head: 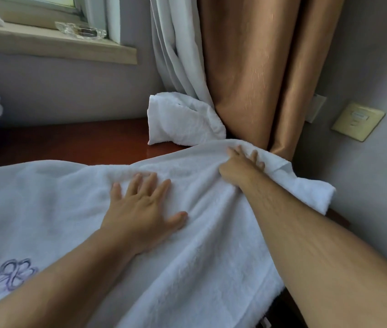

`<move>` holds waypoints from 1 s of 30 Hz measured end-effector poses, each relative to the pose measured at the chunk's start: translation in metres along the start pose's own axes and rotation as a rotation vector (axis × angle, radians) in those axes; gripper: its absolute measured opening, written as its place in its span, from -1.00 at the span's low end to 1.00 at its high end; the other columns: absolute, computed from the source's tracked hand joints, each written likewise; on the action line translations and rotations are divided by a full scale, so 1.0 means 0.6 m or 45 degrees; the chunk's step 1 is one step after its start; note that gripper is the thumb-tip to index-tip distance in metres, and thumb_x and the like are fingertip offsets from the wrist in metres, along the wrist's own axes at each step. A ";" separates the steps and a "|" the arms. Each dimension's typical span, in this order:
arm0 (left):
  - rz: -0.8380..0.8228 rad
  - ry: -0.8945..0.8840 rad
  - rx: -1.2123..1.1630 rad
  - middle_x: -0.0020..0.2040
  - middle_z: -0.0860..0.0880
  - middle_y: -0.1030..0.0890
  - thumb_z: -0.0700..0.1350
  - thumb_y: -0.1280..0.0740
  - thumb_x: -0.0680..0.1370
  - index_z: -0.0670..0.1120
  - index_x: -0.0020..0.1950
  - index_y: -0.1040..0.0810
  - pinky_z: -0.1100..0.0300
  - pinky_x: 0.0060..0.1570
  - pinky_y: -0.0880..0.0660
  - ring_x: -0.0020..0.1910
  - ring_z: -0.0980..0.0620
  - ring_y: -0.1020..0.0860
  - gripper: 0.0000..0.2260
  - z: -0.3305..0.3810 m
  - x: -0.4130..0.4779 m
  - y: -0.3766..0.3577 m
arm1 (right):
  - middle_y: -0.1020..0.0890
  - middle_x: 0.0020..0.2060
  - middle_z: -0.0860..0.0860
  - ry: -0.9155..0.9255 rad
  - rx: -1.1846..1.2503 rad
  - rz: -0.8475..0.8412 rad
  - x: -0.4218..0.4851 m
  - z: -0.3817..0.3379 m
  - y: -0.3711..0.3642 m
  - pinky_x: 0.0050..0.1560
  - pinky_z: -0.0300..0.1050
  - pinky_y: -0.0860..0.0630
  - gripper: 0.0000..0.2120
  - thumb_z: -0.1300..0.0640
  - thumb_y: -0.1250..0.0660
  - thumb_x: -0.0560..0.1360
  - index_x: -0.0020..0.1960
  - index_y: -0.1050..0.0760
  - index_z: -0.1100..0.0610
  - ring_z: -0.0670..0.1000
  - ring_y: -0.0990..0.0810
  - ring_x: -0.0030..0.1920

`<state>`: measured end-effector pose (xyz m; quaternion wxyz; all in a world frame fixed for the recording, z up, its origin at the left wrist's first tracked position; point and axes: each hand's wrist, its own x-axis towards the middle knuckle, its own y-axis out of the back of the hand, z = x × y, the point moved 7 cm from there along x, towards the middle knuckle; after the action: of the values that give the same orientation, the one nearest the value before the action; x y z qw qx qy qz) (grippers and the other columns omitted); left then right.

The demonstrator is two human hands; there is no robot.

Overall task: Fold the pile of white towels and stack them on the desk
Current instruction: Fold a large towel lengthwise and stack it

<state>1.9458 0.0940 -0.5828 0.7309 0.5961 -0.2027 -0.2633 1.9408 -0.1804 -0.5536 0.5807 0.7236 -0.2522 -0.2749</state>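
Glossy wooden desk: fluffy white towel pressed by left hand.

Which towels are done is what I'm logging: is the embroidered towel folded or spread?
Spread: the embroidered towel lies open across the desk, left hand flat on it, right hand gripping its far edge.

A large white terry towel lies spread over the reddish-brown wooden desk, a purple embroidered flower emblem at its near left corner. The left hand presses flat on the towel's middle, fingers straight; the right hand grips its lifted far right edge. Just beyond the towel a crumpled smaller white towel leans against the tan satin curtain.
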 end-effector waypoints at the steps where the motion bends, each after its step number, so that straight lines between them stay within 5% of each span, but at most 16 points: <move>1: 0.009 0.007 0.003 0.66 0.07 0.15 0.56 0.26 0.30 0.20 0.62 0.12 -0.24 0.53 0.23 0.62 0.00 0.22 -0.07 -0.004 -0.003 0.001 | 0.07 0.64 0.03 0.019 -0.013 0.050 0.009 -0.009 0.002 0.51 0.38 0.06 -0.27 -0.01 -0.19 0.56 0.65 0.05 -0.03 0.26 0.12 0.61; 3: 0.033 0.013 0.009 0.66 0.08 0.15 0.56 0.27 0.31 0.20 0.62 0.11 -0.24 0.53 0.22 0.62 0.00 0.21 -0.08 -0.009 -0.009 0.004 | 0.01 0.64 0.08 -0.062 -0.073 0.258 0.011 -0.016 0.012 0.50 0.31 -0.02 -0.23 0.03 -0.22 0.51 0.64 0.01 0.07 0.30 0.07 0.60; 6: 0.036 0.032 0.026 0.66 0.08 0.15 0.55 0.27 0.33 0.20 0.62 0.11 -0.23 0.54 0.21 0.62 -0.01 0.21 -0.10 -0.020 -0.014 0.008 | -0.52 0.29 0.18 -0.074 -0.050 0.603 -0.009 -0.032 0.018 0.22 0.12 -0.35 -0.61 0.05 -0.25 0.50 0.27 -0.46 0.20 0.21 -0.44 0.30; 8: 0.034 0.040 0.031 0.66 0.09 0.16 0.55 0.26 0.33 0.20 0.62 0.11 -0.22 0.54 0.21 0.62 0.00 0.22 -0.10 -0.028 -0.016 0.009 | -0.59 0.14 0.15 -0.061 -0.015 0.567 -0.012 -0.033 0.003 0.13 0.09 -0.37 -0.69 -0.02 -0.22 0.51 0.10 -0.54 0.17 0.18 -0.49 0.17; 11: 0.026 0.034 0.046 0.65 0.11 0.17 0.56 0.29 0.32 0.22 0.62 0.14 -0.21 0.55 0.21 0.62 0.01 0.22 -0.10 -0.039 -0.019 0.008 | -0.52 0.27 0.23 -0.171 -0.072 0.373 0.004 -0.003 -0.010 0.27 0.22 -0.39 -0.47 -0.18 -0.12 0.52 0.25 -0.51 0.19 0.27 -0.44 0.29; 14: 0.018 0.028 0.058 0.65 0.11 0.18 0.57 0.30 0.32 0.23 0.61 0.17 -0.19 0.55 0.21 0.62 0.01 0.21 -0.10 -0.047 -0.022 0.007 | -0.26 0.53 0.24 -0.233 0.096 0.211 0.026 0.036 -0.008 0.46 0.34 -0.22 -0.34 -0.21 -0.08 0.57 0.55 -0.23 0.14 0.34 -0.23 0.50; 18: 0.006 0.030 0.060 0.66 0.10 0.16 0.55 0.24 0.36 0.22 0.62 0.14 -0.19 0.54 0.21 0.62 0.01 0.20 -0.13 -0.047 -0.024 0.009 | 0.18 0.65 -0.03 0.102 -0.003 0.138 0.037 -0.010 -0.011 0.57 0.28 0.15 -0.35 -0.25 0.06 0.62 0.64 0.18 -0.16 0.27 0.18 0.61; 22: 0.014 0.018 0.074 0.66 0.10 0.14 0.55 0.27 0.32 0.22 0.62 0.12 -0.18 0.53 0.18 0.63 0.02 0.17 -0.10 -0.048 -0.029 0.012 | -0.07 0.60 0.23 -0.278 0.152 0.110 0.045 0.029 -0.016 0.51 0.39 -0.01 -0.23 -0.34 0.02 0.56 0.64 -0.06 0.07 0.36 -0.06 0.56; 25: 0.018 0.009 0.063 0.66 0.11 0.14 0.55 0.26 0.33 0.24 0.62 0.11 -0.15 0.55 0.20 0.62 0.04 0.18 -0.11 -0.053 -0.035 0.012 | -0.16 0.58 0.17 -0.064 0.184 0.166 0.043 0.021 -0.012 0.49 0.35 -0.05 -0.30 -0.31 -0.01 0.56 0.58 -0.20 0.02 0.32 -0.11 0.55; 28: 0.008 0.002 0.074 0.65 0.12 0.16 0.56 0.26 0.35 0.25 0.62 0.14 -0.15 0.56 0.20 0.62 0.04 0.19 -0.13 -0.056 -0.035 0.012 | -0.38 0.45 0.18 -0.197 0.185 0.223 0.036 0.054 0.005 0.41 0.23 -0.34 -0.31 -0.26 0.06 0.42 0.46 -0.37 -0.01 0.29 -0.39 0.39; 30: -0.003 -0.005 0.082 0.65 0.12 0.16 0.56 0.24 0.37 0.25 0.62 0.14 -0.15 0.56 0.20 0.62 0.04 0.19 -0.14 -0.056 -0.035 0.011 | -0.24 0.56 0.05 0.109 0.121 0.153 0.026 0.032 -0.002 0.45 0.18 -0.31 -0.43 -0.23 -0.01 0.49 0.47 -0.35 -0.18 0.23 -0.28 0.48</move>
<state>1.9510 0.1338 -0.5828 0.7107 0.6191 -0.2118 -0.2585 1.9391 -0.2044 -0.5597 0.5716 0.7449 -0.2829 -0.1960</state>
